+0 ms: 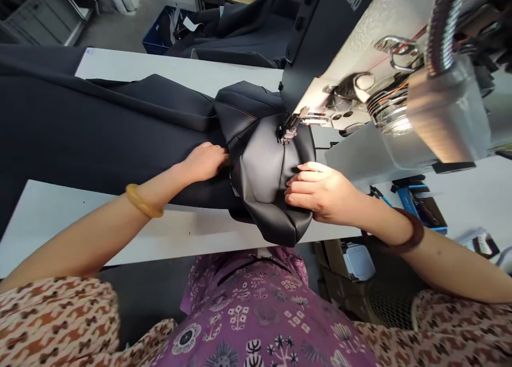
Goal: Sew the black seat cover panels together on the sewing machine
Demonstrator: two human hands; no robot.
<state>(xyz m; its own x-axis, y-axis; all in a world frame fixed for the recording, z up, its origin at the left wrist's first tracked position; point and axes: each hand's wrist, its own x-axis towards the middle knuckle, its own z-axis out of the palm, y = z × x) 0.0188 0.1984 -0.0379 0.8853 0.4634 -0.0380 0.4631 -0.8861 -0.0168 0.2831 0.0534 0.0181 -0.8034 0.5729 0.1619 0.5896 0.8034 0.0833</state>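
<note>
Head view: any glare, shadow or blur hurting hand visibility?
Head view: glare on the machine's pale underside, softer sheen on the black piece; head view: right hand looks sharp and well lit; head view: left hand is clear, but its far end is lost in shadow; head view: top-left background is dim and soft.

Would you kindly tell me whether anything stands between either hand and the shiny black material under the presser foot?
Nothing visible does. The right hand rests directly on the shiny black material, on the person's side of the presser foot. The left hand, partly hidden, is at the material's left edge.
</note>
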